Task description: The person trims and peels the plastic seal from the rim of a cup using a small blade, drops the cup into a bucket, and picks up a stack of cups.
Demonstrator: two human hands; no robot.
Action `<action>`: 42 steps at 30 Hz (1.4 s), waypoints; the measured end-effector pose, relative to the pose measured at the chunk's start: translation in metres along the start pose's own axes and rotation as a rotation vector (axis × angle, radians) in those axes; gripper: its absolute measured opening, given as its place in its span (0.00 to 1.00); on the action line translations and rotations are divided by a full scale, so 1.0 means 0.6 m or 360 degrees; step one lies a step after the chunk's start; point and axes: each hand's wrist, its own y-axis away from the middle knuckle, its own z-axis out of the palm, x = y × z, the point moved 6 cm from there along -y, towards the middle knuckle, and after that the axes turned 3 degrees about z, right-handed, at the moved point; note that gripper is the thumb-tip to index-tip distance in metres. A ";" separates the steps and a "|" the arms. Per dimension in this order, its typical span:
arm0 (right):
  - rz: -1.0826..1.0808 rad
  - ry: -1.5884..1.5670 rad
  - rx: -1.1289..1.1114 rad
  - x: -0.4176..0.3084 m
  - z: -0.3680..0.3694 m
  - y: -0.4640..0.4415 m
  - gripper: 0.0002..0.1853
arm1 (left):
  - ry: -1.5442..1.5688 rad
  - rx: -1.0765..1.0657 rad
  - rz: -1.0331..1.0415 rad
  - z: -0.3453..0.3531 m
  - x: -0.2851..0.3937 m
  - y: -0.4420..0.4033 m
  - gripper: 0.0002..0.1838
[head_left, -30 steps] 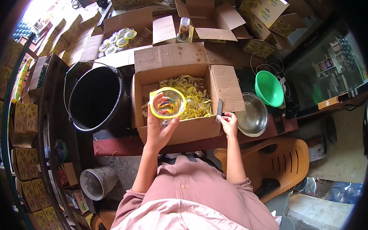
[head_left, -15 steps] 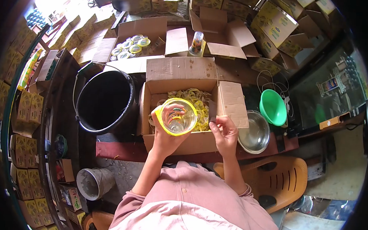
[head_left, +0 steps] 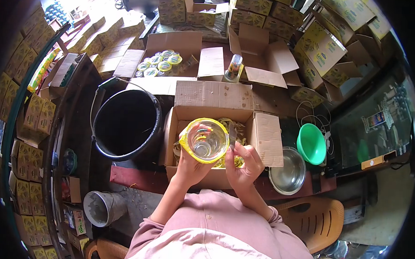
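My left hand (head_left: 192, 168) is wrapped round a clear plastic cup (head_left: 204, 143), its mouth tilted up toward me, with yellow film (head_left: 184, 140) along the rim. Pinched between the thumb and fingers of my right hand (head_left: 243, 165) is a thin, flat, dark blade (head_left: 233, 134). It stands upright at the right side of the cup's rim; whether it touches the film I cannot tell. Both hands are above an open cardboard box (head_left: 213, 94) that has yellow film scraps (head_left: 240, 139) inside. The cup hides part of the scraps.
A black bucket (head_left: 156, 121) stands left of the box. To the right are a steel bowl (head_left: 288, 171) and a green bowl (head_left: 312, 143). Behind, another carton (head_left: 174, 40) holds several lidded cups (head_left: 164, 65). A stack of cups (head_left: 233, 68) stands beside an open carton (head_left: 278, 56).
My right hand has moved left with the blade, from beside the cup to its rim. The cup has shifted slightly right and lower in view. The whole view has tilted up a little.
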 end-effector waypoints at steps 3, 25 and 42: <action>-0.0060 0.0030 0.0046 0.001 0.002 -0.010 0.15 | -0.0045 -0.0013 0.0036 0.004 0.002 -0.008 0.44; 0.0058 0.0051 -0.0034 0.011 -0.013 -0.015 0.13 | 0.0371 -0.0154 -0.0131 0.014 -0.003 0.000 0.45; 0.0073 0.0017 -0.0130 0.019 -0.009 -0.027 0.17 | 0.0500 -0.0282 -0.0201 0.019 0.003 -0.004 0.43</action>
